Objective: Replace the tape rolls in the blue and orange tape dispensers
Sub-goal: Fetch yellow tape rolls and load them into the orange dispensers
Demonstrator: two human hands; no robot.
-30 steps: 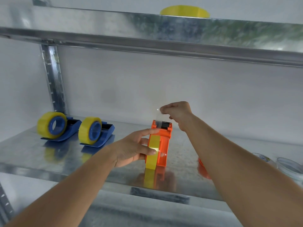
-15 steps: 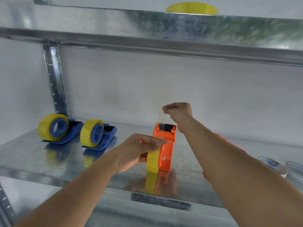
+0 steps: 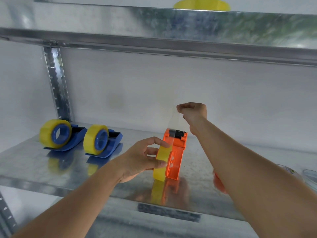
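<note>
The right forearm covers most of a second orange object (image 3: 218, 183) lying on the metal shelf (image 3: 34, 162), so only a sliver shows and I cannot tell what it is. At the far right edge, two clear round items (image 3: 308, 177) are cut off by the frame; one carries a printed label too blurred to read. A dark strip label (image 3: 169, 213) on the shelf's front lip is also illegible. Above, a yellow roll (image 3: 201, 5) peeks over the upper shelf, its lower part hidden. The orange dispenser (image 3: 176, 157) stands mid-shelf, its yellow tape roll (image 3: 161, 162) gripped between thumb and fingers of the left hand (image 3: 142, 158). The right hand (image 3: 193, 113) pinches the clear tape strip (image 3: 175, 122), drawn up above the cutter. Two blue dispensers (image 3: 77, 138) with yellow rolls sit to the left.
</note>
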